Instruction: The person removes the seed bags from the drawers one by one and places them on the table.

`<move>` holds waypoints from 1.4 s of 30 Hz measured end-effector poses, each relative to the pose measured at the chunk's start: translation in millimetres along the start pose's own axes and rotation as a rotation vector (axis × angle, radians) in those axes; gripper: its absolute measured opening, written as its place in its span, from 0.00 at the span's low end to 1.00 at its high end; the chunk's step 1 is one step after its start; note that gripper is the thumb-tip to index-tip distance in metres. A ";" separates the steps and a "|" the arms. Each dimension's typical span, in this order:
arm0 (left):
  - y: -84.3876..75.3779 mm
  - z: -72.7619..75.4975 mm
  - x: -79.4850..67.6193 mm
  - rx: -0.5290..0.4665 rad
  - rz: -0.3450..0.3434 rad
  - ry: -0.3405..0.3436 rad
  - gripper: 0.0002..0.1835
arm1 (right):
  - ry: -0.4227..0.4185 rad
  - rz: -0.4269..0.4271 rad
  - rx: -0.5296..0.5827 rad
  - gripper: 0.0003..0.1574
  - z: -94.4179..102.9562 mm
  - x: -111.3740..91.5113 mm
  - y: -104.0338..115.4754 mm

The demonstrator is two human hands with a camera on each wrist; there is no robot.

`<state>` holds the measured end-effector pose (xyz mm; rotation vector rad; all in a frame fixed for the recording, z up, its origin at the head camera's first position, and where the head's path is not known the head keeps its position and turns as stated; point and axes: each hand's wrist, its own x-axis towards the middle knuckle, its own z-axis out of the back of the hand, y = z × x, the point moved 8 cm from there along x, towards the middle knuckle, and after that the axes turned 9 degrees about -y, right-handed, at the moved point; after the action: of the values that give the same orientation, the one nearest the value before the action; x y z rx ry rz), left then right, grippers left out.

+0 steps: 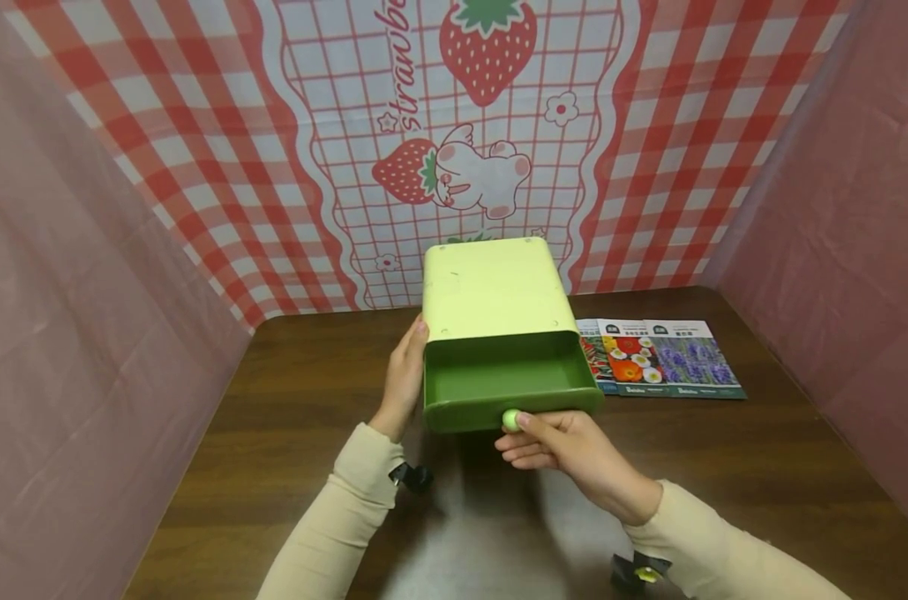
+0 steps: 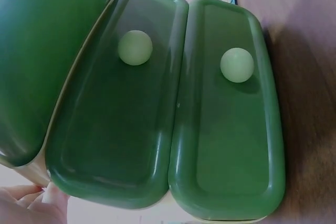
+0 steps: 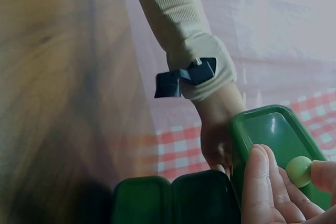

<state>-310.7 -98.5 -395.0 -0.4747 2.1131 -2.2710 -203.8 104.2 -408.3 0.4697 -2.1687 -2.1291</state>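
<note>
A small yellow-green cabinet (image 1: 495, 287) stands on the table with its top green drawer (image 1: 510, 408) pulled partway out. Inside, the part of the drawer that shows holds nothing. My right hand (image 1: 574, 450) pinches the drawer's round pale-green knob (image 1: 511, 420) between thumb and fingers. Against the cabinet's left side rests my left hand (image 1: 404, 375), its fingers lying along the wall. In the left wrist view two lower drawers, a middle one (image 2: 110, 129) and a bottom one (image 2: 231, 140), sit closed, each with a round knob.
Several seed-packet-like leaflets with flower pictures (image 1: 694, 362) lie overlapped on the brown wooden table (image 1: 274, 467), right of the cabinet. A red-and-white checked strawberry cloth (image 1: 334, 167) hangs behind. Pink cloth (image 1: 72, 292) hangs at both sides.
</note>
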 end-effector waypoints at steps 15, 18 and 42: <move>2.2 -1.3 -1.7 -0.026 -0.001 0.047 0.32 | -0.069 0.008 0.048 0.36 9.4 41.5 7.0; 2.7 -2.0 -2.2 -0.032 0.010 0.056 0.31 | -0.091 -0.001 0.047 0.36 11.8 48.7 7.5; 4.0 -4.3 -4.5 -0.124 0.059 0.066 0.33 | -0.134 0.026 0.128 0.34 11.3 72.7 15.0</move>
<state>-308.2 -93.8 -400.1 -0.3385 2.2763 -2.1638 -278.4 96.0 -405.9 0.3128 -2.3801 -2.0731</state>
